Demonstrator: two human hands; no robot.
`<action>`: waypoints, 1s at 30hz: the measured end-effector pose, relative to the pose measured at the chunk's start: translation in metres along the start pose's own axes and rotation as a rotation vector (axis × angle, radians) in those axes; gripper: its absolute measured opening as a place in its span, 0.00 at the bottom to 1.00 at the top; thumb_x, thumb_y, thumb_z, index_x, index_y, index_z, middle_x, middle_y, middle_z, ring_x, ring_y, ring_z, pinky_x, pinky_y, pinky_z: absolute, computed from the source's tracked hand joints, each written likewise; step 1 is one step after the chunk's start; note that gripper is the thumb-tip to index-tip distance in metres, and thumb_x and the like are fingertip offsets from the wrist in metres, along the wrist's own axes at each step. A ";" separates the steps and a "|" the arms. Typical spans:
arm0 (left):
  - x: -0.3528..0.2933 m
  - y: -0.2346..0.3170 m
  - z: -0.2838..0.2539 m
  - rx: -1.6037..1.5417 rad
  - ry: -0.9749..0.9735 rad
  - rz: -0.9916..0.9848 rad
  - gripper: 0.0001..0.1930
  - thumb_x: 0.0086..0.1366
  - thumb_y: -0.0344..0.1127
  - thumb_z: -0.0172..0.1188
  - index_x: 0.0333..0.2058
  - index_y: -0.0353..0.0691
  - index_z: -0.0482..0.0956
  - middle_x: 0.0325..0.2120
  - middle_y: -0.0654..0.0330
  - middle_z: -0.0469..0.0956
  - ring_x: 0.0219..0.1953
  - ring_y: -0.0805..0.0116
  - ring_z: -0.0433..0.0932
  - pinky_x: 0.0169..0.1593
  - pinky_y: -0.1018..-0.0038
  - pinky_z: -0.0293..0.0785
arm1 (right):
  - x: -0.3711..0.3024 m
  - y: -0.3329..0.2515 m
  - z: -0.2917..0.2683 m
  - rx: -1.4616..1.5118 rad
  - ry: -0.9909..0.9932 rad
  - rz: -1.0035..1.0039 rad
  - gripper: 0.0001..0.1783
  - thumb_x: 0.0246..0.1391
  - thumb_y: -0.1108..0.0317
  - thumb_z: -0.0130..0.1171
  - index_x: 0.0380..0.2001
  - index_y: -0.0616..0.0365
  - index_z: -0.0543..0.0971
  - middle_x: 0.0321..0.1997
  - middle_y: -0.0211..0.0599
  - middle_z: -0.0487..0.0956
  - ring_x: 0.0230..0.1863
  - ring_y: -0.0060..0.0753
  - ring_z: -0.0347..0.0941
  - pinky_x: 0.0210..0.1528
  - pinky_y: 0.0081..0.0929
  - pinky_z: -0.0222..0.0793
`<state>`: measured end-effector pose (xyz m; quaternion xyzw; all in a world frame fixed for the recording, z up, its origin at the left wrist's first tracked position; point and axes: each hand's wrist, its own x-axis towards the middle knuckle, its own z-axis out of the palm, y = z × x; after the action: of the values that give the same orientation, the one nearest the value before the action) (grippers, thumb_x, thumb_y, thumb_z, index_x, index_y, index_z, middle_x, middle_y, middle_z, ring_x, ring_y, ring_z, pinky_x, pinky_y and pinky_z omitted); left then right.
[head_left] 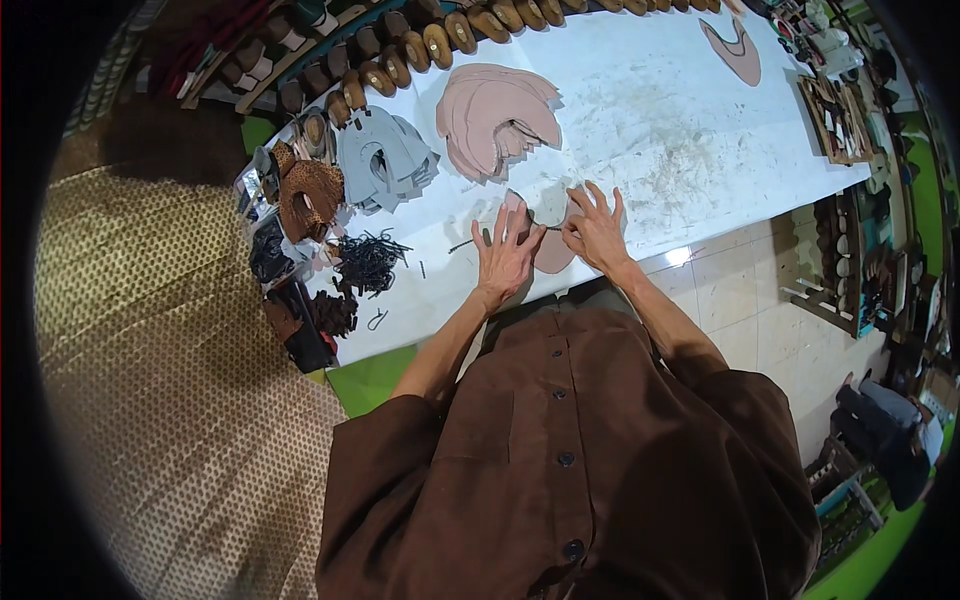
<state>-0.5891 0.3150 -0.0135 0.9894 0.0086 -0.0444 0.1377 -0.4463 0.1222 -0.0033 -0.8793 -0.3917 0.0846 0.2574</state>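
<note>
Pink piece btwn splayed L hand & part-curled R hand (grip can't be told) may be skewed if pressed unevenly.

On the table, stacked cutouts lie between the handled piece and shoe lasts.

Curved pink piece laid flat, partly covered.
Its rounded end is turned toward the worktop's near edge; a thin dark strip is seen jutting out at left.
</note>
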 end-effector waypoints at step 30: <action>0.001 0.026 0.016 0.030 0.177 -0.102 0.40 0.62 0.22 0.57 0.72 0.66 0.71 0.82 0.56 0.48 0.82 0.46 0.42 0.71 0.22 0.35 | 0.014 0.016 0.000 -0.020 -0.070 -0.061 0.08 0.49 0.63 0.70 0.22 0.53 0.87 0.73 0.40 0.72 0.81 0.57 0.52 0.79 0.77 0.31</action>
<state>-0.5883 0.2860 -0.0221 0.9897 0.0704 0.0360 0.1193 -0.4264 0.1237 -0.0106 -0.8659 -0.4280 0.1034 0.2372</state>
